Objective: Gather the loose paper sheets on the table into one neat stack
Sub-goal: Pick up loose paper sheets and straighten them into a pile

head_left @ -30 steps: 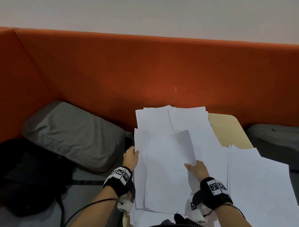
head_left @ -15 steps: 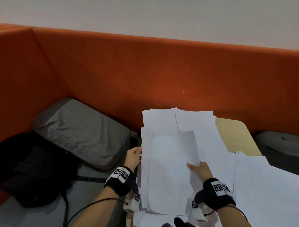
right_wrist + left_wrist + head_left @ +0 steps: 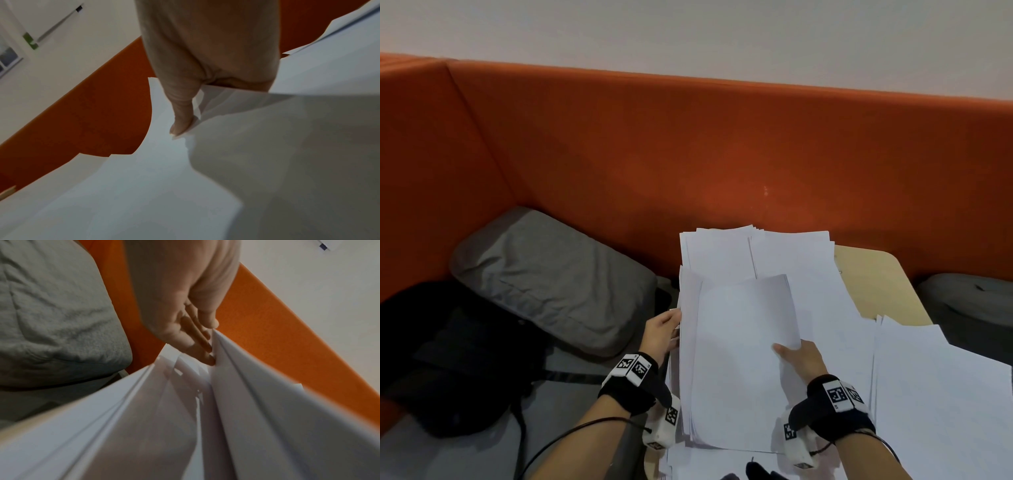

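A stack of white paper sheets [image 3: 743, 370] is held a little above the table between both hands. My left hand [image 3: 674, 322] grips the stack's left edge; in the left wrist view the left hand [image 3: 212, 340] has its thumb on top and its fingers [image 3: 197, 344] underneath. My right hand [image 3: 789, 353] pinches the right edge, thumb [image 3: 183, 125] on the top sheet and fingers hidden below. More loose sheets [image 3: 756, 253] lie fanned at the back, and another spread of sheets [image 3: 945, 394] lies to the right.
The light wooden table [image 3: 876, 281] shows bare at its far right corner. A grey cushion [image 3: 551, 281] and a black bag [image 3: 448, 359] lie on the seat to the left. An orange bench back [image 3: 688, 154] runs behind, with another grey cushion [image 3: 969, 301] at right.
Both hands keep the same hold on the stack. The head view has drifted, so hands and papers sit slightly further right and lower in the picture.
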Tool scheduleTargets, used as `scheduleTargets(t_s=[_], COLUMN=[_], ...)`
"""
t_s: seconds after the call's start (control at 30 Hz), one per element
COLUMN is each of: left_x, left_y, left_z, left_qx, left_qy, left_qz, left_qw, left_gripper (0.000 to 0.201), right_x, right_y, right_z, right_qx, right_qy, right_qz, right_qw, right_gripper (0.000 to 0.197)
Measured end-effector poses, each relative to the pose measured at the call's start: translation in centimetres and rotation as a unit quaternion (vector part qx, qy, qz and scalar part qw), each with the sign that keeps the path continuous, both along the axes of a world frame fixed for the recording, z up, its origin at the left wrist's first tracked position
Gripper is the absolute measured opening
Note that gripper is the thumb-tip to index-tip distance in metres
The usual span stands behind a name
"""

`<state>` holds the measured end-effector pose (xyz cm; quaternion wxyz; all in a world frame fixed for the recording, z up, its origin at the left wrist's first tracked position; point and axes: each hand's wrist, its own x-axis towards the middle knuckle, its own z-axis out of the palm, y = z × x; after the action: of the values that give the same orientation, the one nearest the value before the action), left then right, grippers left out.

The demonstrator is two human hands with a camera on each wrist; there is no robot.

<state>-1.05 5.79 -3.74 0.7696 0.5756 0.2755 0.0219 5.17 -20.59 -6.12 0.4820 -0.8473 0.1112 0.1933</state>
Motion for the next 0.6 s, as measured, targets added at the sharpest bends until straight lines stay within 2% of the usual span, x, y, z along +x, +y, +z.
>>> scheduleTargets(t_s=[0.43, 0.53, 0.6], left_x=[0.0, 0.5, 1.0], left_y=[-0.4, -0.2, 0.1], left_z=[-0.6, -1.2, -1.9], left_qx=[-0.1, -0.062, 0.028], left_qy=[-0.021, 0.013, 0.039], left_qz=[0.025, 0.071, 0.072], left_qw=[0.994, 0.995, 0.996], left_gripper=[0.017, 0.016, 0.007], right_x=[-0.1, 0.0, 0.0], right_y=[-0.2, -0.3, -0.2], right_z=[0.0, -0.1, -0.1], right_qx=[0.01, 0.003, -0.001], right_qy=[-0.004, -0.005, -0.003], right_qz=[0.01, 0.01, 0.011], right_qw=[1.0, 1.0, 1.0], right_gripper=[0.024, 0.025, 0.026])
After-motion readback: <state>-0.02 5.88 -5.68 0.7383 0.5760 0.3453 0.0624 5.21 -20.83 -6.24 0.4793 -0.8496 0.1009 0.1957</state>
